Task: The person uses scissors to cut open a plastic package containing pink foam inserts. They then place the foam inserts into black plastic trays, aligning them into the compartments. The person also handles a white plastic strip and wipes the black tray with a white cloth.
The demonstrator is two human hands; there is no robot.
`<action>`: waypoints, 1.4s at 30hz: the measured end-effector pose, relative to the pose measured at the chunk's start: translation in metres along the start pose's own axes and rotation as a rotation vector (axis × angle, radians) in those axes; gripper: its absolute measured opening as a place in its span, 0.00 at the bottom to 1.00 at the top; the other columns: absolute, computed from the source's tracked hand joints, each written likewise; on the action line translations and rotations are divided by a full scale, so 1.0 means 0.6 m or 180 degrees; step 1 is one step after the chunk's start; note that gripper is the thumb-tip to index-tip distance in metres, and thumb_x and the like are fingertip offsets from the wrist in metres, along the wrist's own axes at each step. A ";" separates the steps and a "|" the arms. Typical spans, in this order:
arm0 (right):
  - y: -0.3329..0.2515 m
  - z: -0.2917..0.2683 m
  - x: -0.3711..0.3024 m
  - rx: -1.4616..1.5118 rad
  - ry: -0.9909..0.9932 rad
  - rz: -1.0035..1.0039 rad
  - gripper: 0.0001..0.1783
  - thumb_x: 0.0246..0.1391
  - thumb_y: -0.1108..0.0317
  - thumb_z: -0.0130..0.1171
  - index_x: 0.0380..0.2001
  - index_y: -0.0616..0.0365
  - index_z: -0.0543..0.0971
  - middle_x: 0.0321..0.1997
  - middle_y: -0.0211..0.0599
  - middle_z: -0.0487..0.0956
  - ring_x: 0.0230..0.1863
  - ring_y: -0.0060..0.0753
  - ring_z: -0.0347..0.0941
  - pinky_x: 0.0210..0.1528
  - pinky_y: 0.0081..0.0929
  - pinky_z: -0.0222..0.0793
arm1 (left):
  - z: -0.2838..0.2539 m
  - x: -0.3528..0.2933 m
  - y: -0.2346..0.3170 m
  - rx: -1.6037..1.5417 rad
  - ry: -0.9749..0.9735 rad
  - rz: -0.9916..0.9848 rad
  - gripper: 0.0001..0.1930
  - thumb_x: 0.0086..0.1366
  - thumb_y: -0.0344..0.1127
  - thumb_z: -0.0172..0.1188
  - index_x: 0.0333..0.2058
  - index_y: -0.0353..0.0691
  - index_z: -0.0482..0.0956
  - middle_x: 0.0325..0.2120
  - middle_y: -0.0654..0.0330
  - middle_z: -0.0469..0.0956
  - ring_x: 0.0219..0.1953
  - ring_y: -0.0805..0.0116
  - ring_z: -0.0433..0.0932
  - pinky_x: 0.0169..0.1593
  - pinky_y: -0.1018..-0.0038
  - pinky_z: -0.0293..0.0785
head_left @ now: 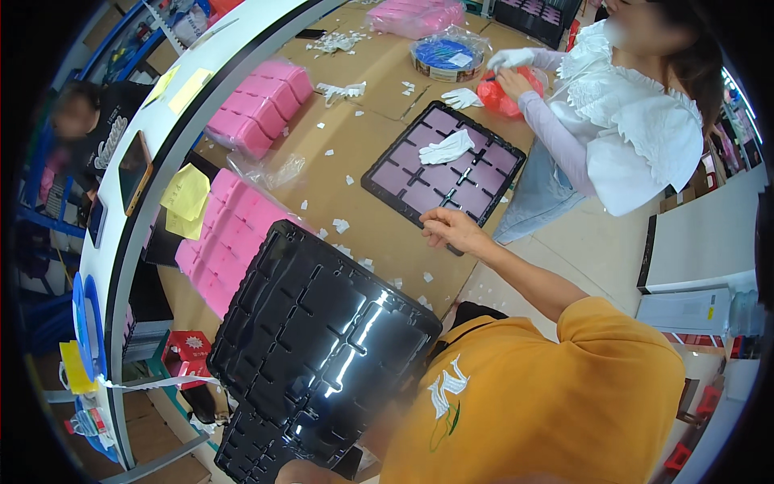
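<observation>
My right hand [451, 229] reaches over the near edge of a black-rimmed tray [384, 194] of flat purple pieces. Its fingers are loosely bent and slightly apart, and nothing shows in them. A pair of white gloves [447, 148] lies on this tray. Closer to me, a large glossy black plastic tray [322, 331] stands tilted over the table's near edge. Beneath its lower end another black tray [246, 444] juts out. At the bottom edge, next to these trays, a blurred part of my left hand [303, 473] shows; its fingers are hidden.
Pink tray stacks [234, 234] and wrapped pink bundles [260, 109] line the left side. Paper scraps litter the brown table [355, 145]. A round tin [448, 56] stands at the far side. Opposite, a co-worker [621, 113] handles a red bag [509, 95]. A white shelf [153, 121] overhangs at left.
</observation>
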State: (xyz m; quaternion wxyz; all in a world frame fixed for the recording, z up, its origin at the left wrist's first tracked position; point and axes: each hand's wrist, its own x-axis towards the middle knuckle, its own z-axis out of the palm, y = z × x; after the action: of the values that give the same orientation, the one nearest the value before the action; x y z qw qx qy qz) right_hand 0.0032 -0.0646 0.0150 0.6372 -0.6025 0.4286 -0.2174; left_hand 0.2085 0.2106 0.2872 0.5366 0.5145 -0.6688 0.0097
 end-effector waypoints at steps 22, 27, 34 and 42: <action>0.011 -0.027 0.035 0.1420 -0.0259 0.0658 0.18 0.61 0.55 0.55 0.43 0.58 0.76 0.33 0.34 0.80 0.26 0.21 0.76 0.29 0.20 0.74 | -0.016 -0.013 0.057 0.0466 0.0178 -0.0368 0.09 0.53 0.35 0.63 0.28 0.34 0.80 0.22 0.54 0.79 0.28 0.58 0.79 0.49 0.54 0.73; -0.124 0.027 0.067 0.1541 -0.0649 -0.0288 0.20 0.66 0.55 0.48 0.47 0.63 0.74 0.33 0.38 0.80 0.29 0.24 0.76 0.32 0.22 0.75 | -0.016 -0.053 0.012 0.1005 0.0531 -0.0546 0.08 0.57 0.34 0.61 0.27 0.33 0.79 0.21 0.55 0.78 0.28 0.56 0.79 0.48 0.56 0.74; -0.242 0.153 0.107 0.1952 -0.1734 -0.0978 0.26 0.68 0.53 0.43 0.55 0.65 0.68 0.37 0.41 0.79 0.31 0.26 0.76 0.34 0.25 0.76 | -0.050 -0.154 0.006 0.1062 0.1700 -0.1684 0.11 0.62 0.26 0.59 0.44 0.31 0.77 0.31 0.57 0.78 0.35 0.66 0.79 0.47 0.68 0.74; -0.247 0.103 0.158 0.2242 -0.1463 -0.1241 0.31 0.67 0.48 0.42 0.64 0.58 0.63 0.38 0.33 0.80 0.30 0.20 0.71 0.33 0.20 0.72 | -0.130 -0.225 -0.056 0.0318 0.3504 -0.2302 0.15 0.67 0.28 0.55 0.51 0.30 0.73 0.32 0.61 0.78 0.33 0.77 0.75 0.41 0.80 0.72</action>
State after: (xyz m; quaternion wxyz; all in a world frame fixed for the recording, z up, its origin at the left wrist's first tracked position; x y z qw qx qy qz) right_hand 0.1394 -0.1306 0.1237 0.8288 -0.4513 0.0550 -0.3262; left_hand 0.2730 0.3306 0.2042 0.7451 0.6509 -0.0806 0.1214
